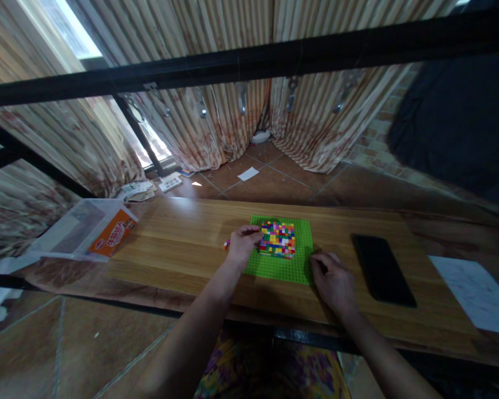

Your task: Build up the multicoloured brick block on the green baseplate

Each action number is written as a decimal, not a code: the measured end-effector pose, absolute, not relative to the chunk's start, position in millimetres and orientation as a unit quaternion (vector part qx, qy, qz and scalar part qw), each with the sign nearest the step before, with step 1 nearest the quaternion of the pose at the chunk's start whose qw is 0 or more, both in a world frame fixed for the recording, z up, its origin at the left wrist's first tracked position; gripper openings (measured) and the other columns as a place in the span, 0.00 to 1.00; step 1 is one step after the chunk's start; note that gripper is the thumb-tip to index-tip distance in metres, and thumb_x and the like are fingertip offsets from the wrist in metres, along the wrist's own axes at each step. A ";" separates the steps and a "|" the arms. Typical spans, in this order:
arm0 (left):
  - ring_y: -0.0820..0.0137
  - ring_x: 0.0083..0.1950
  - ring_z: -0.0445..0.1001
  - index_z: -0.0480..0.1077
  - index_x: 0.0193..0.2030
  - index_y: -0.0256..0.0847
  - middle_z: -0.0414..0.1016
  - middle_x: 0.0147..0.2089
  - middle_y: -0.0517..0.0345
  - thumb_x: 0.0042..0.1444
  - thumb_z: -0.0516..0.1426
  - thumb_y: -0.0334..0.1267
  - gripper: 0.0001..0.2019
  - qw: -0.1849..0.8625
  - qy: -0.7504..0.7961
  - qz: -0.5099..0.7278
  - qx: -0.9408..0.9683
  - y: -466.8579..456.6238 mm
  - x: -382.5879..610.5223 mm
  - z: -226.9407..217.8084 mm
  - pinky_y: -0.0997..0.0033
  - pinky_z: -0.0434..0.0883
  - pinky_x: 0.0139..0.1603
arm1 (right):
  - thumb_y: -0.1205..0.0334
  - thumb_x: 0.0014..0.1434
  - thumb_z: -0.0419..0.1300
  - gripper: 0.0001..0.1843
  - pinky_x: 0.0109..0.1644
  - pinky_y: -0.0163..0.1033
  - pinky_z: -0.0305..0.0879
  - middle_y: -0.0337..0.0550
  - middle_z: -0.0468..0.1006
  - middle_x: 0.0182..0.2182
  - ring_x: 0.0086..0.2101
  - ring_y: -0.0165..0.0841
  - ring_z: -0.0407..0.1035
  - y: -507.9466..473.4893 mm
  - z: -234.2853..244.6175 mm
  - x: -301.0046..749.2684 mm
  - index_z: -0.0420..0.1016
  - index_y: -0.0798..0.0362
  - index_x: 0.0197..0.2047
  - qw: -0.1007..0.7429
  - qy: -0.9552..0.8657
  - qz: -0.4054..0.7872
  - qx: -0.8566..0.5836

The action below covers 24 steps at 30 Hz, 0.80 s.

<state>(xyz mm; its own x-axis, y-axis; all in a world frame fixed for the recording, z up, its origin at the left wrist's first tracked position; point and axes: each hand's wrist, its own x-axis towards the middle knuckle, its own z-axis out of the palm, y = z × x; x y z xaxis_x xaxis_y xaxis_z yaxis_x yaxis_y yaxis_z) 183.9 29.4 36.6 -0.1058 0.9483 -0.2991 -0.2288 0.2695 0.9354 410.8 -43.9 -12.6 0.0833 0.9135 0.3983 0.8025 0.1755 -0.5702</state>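
A green studded baseplate (303, 266) lies on the wooden table. On it sits a low, roughly square build of small multicoloured building bricks (278, 239). My left hand (244, 244) reaches over the plate's left side, its fingers pinched together at the left edge of the build; anything between the fingertips is hidden. At the plate's right edge rests my right hand (333, 278), fingers curled in and thumb close to them. Whether it grips the plate or a small piece cannot be made out. A few loose bricks (226, 244) lie just left of my left hand.
A black phone-like slab (383, 270) lies right of my right hand. A clear plastic box with an orange label (114, 233) stands at the table's left end. White paper (476, 292) lies at the right. A black metal bar (249, 64) crosses above, with curtains behind.
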 end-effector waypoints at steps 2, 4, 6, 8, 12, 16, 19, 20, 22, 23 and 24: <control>0.76 0.25 0.69 0.73 0.29 0.37 0.73 0.25 0.61 0.35 0.66 0.36 0.12 0.588 0.541 0.502 0.331 30.9 183.8 37.3 0.74 0.67 0.28 | 0.55 0.64 0.50 0.14 0.39 0.39 0.66 0.45 0.77 0.36 0.35 0.36 0.72 -43.4 -13.0 411.4 0.75 0.50 0.36 0.369 -0.676 0.079 -0.633; 0.76 0.24 0.68 0.72 0.28 0.37 0.71 0.23 0.62 0.34 0.66 0.35 0.12 0.592 0.540 0.500 0.328 33.4 184.9 37.8 0.74 0.66 0.27 | 0.55 0.64 0.50 0.14 0.39 0.39 0.66 0.45 0.77 0.36 0.35 0.35 0.72 -42.9 -13.5 412.0 0.75 0.50 0.36 0.370 -0.679 0.080 -0.629; 0.77 0.23 0.67 0.72 0.27 0.37 0.69 0.21 0.64 0.33 0.65 0.34 0.11 0.592 0.543 0.502 0.321 36.0 187.3 38.2 0.75 0.65 0.26 | 0.55 0.64 0.50 0.14 0.39 0.39 0.66 0.45 0.77 0.36 0.34 0.35 0.72 -42.4 -14.2 412.5 0.75 0.50 0.36 0.367 -0.680 0.077 -0.630; 0.78 0.21 0.64 0.71 0.25 0.38 0.66 0.18 0.66 0.33 0.64 0.32 0.09 0.589 0.546 0.507 0.313 37.9 190.1 38.8 0.76 0.63 0.24 | 0.55 0.65 0.50 0.14 0.38 0.39 0.65 0.45 0.77 0.37 0.34 0.36 0.72 -42.1 -15.2 412.8 0.75 0.50 0.36 0.366 -0.681 0.074 -0.630; 0.78 0.21 0.64 0.70 0.24 0.38 0.66 0.18 0.67 0.34 0.65 0.32 0.08 0.590 0.543 0.513 0.307 36.9 192.4 41.4 0.77 0.62 0.24 | 0.55 0.65 0.50 0.14 0.39 0.40 0.65 0.46 0.76 0.37 0.35 0.36 0.72 -41.6 -17.0 413.3 0.74 0.50 0.35 0.367 -0.685 0.073 -0.625; 0.78 0.22 0.66 0.71 0.24 0.36 0.68 0.20 0.64 0.31 0.69 0.37 0.13 0.601 0.528 0.514 0.309 32.4 188.6 46.0 0.75 0.66 0.26 | 0.54 0.65 0.49 0.15 0.40 0.40 0.66 0.45 0.76 0.36 0.35 0.36 0.72 -41.8 -16.9 413.3 0.74 0.50 0.36 0.367 -0.689 0.068 -0.621; 0.78 0.23 0.67 0.72 0.24 0.36 0.69 0.21 0.62 0.30 0.70 0.42 0.16 0.605 0.522 0.510 0.317 30.8 184.0 49.0 0.74 0.67 0.28 | 0.54 0.65 0.50 0.15 0.39 0.40 0.66 0.45 0.76 0.37 0.35 0.36 0.72 -42.1 -16.8 413.3 0.74 0.51 0.37 0.368 -0.685 0.069 -0.625; 0.78 0.23 0.67 0.72 0.24 0.35 0.69 0.21 0.61 0.31 0.70 0.43 0.17 0.602 0.523 0.511 0.321 30.5 181.8 49.6 0.75 0.67 0.28 | 0.54 0.65 0.50 0.15 0.39 0.40 0.66 0.46 0.77 0.37 0.35 0.36 0.72 -42.1 -16.9 413.5 0.74 0.51 0.37 0.369 -0.684 0.068 -0.625; 0.78 0.23 0.67 0.72 0.24 0.36 0.70 0.22 0.61 0.34 0.69 0.46 0.17 0.584 0.532 0.518 0.328 29.4 175.0 49.4 0.76 0.66 0.27 | 0.54 0.65 0.50 0.15 0.39 0.39 0.66 0.46 0.77 0.37 0.35 0.36 0.72 -42.0 -17.4 414.0 0.74 0.51 0.36 0.369 -0.687 0.064 -0.622; 0.78 0.23 0.66 0.72 0.25 0.36 0.69 0.22 0.61 0.36 0.68 0.47 0.17 0.570 0.539 0.524 0.332 28.4 169.8 48.6 0.77 0.65 0.27 | 0.53 0.65 0.50 0.15 0.38 0.39 0.66 0.46 0.77 0.37 0.35 0.36 0.72 -42.0 -17.7 414.3 0.74 0.51 0.36 0.369 -0.689 0.063 -0.620; 0.79 0.23 0.66 0.72 0.26 0.36 0.69 0.23 0.61 0.38 0.67 0.47 0.16 0.554 0.548 0.529 0.337 26.9 163.1 47.2 0.77 0.64 0.26 | 0.53 0.65 0.50 0.15 0.38 0.39 0.66 0.46 0.77 0.37 0.34 0.36 0.72 -42.0 -17.9 414.7 0.74 0.51 0.36 0.368 -0.691 0.063 -0.619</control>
